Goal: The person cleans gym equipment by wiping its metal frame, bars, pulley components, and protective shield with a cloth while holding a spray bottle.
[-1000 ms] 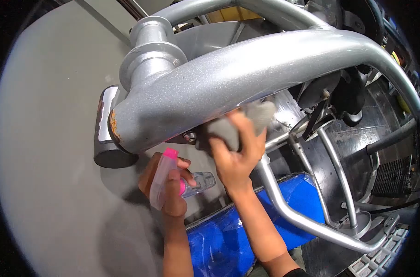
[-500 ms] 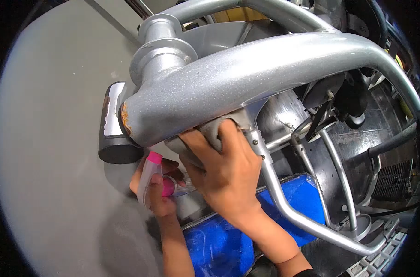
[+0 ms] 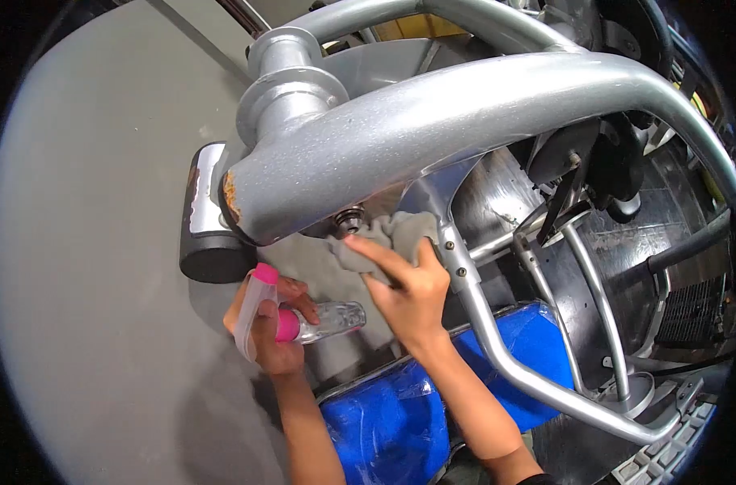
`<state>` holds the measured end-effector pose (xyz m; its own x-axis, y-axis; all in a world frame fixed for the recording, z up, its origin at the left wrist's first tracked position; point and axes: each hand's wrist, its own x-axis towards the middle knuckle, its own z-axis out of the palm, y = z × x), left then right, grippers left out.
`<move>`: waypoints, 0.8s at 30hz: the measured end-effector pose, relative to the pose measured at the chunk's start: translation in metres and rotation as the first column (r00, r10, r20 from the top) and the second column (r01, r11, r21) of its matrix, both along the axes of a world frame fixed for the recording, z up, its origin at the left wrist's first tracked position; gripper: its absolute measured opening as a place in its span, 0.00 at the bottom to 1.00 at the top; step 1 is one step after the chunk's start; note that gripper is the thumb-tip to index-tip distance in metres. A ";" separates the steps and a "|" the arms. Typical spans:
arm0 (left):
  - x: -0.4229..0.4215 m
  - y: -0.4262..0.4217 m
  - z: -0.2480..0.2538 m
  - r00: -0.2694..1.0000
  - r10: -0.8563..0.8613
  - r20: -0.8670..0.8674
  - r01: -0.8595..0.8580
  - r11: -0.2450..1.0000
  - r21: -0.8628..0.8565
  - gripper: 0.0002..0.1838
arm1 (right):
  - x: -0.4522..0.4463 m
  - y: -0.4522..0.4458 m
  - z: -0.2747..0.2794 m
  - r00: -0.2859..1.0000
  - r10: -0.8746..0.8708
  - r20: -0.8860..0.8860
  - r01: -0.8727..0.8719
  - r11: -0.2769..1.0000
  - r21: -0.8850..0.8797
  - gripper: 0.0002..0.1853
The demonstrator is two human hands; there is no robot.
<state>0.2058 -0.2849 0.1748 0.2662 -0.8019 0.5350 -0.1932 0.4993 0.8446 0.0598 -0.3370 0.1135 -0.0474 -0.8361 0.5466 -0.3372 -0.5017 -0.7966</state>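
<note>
The one view looks out from the person's head, facing forward and steeply down — near enough that the hands [image 3: 414, 295] show just below the middle and the forearms [image 3: 475, 404] rise from the bottom edge. The silver frame [image 3: 433, 121] spans the upper part — the corners stay dark.

frame [image 3: 465, 105]: glossy metal | rag [image 3: 404, 231]: matt cloth | spray bottle [image 3: 336, 318]: smooth, probably plastic

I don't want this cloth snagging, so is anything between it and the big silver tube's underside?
Yes, a dark metal fitting juts out beneath the silver tube, just above the grey cloth in your right hand. Whether cloth and fitting touch isn't clear.
</note>
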 end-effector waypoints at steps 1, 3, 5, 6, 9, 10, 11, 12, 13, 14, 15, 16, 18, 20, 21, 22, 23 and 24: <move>-0.001 0.000 -0.001 1.000 0.000 -0.001 0.000 1.000 -0.003 0.22 | 0.003 -0.001 -0.006 1.000 0.000 -0.001 0.000 1.000 -0.003 0.31; -0.002 0.000 -0.002 0.999 0.013 0.031 -0.014 1.000 0.016 0.22 | 0.007 -0.005 -0.011 0.937 -0.015 0.348 0.034 0.998 -0.047 0.28; -0.001 -0.001 -0.005 0.999 -0.015 0.039 0.014 1.000 0.015 0.23 | 0.013 -0.010 -0.006 0.909 -0.060 0.413 0.094 0.994 -0.062 0.26; 0.000 -0.004 -0.007 0.998 -0.039 0.046 0.039 0.999 0.017 0.23 | 0.016 -0.015 -0.003 0.874 -0.099 0.477 0.151 0.986 -0.072 0.24; -0.006 -0.004 -0.003 0.996 -0.087 0.009 0.086 0.994 0.070 0.27 | 0.021 -0.023 0.010 0.770 -0.102 0.630 0.139 0.990 -0.010 0.18; -0.008 -0.004 -0.002 0.996 -0.087 0.011 0.086 0.994 0.070 0.27 | 0.022 -0.024 0.013 0.645 -0.107 0.756 0.086 0.994 0.068 0.17; -0.010 -0.004 -0.002 0.995 -0.086 0.040 0.082 0.992 0.097 0.26 | 0.024 -0.027 0.009 0.659 -0.070 0.748 0.068 0.997 0.033 0.16; -0.013 -0.003 -0.002 0.994 -0.087 0.069 0.078 0.989 0.126 0.26 | 0.025 -0.025 0.007 0.659 -0.074 0.748 0.069 0.997 0.038 0.16; -0.015 -0.003 -0.003 0.994 -0.089 0.068 0.080 0.988 0.130 0.26 | 0.026 -0.023 0.006 0.684 -0.113 0.721 0.130 0.991 0.032 0.16; -0.017 -0.004 -0.004 0.991 -0.106 0.075 0.096 0.987 0.131 0.25 | 0.027 -0.022 0.006 0.705 -0.151 0.693 0.190 0.982 0.020 0.17; -0.018 -0.004 -0.004 0.989 -0.123 0.083 0.111 0.985 0.132 0.25 | 0.027 -0.021 0.000 0.705 -0.152 0.693 0.192 0.981 0.021 0.17; -0.021 -0.004 -0.004 0.989 -0.126 0.083 0.114 0.985 0.133 0.25 | 0.028 -0.018 -0.012 0.706 -0.190 0.682 0.107 0.981 0.163 0.17; -0.026 -0.005 -0.003 0.990 -0.122 0.067 0.109 0.979 0.175 0.24 | 0.029 -0.020 -0.034 0.740 -0.185 0.647 -0.091 0.925 0.368 0.17; -0.027 -0.007 -0.002 0.986 -0.148 0.077 0.129 0.970 0.206 0.23 | 0.029 -0.021 -0.045 0.700 -0.130 0.702 -0.247 0.879 0.408 0.19; -0.028 -0.007 -0.002 0.983 -0.165 0.083 0.140 0.960 0.243 0.22 | 0.029 -0.026 -0.041 0.698 -0.135 0.703 -0.244 0.879 0.410 0.19; -0.032 -0.008 -0.002 0.982 -0.168 0.083 0.143 0.958 0.247 0.22 | 0.028 -0.035 -0.033 0.714 -0.204 0.670 -0.100 0.917 0.386 0.19; -0.037 -0.009 -0.004 0.987 -0.143 0.080 0.116 0.956 0.269 0.22 | 0.024 -0.044 -0.023 0.719 -0.276 0.637 0.045 0.934 0.353 0.20; -0.042 -0.011 -0.004 0.990 -0.119 0.077 0.092 0.953 0.288 0.21 | 0.015 -0.052 -0.009 0.700 -0.241 0.672 0.051 0.956 0.289 0.21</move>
<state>0.1637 -0.2956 0.1704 0.1320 -0.9446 0.3006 -0.2362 0.2645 0.9350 0.0749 -0.3891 0.1040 -0.4652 -0.8796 0.0991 0.3054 -0.2646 -0.9147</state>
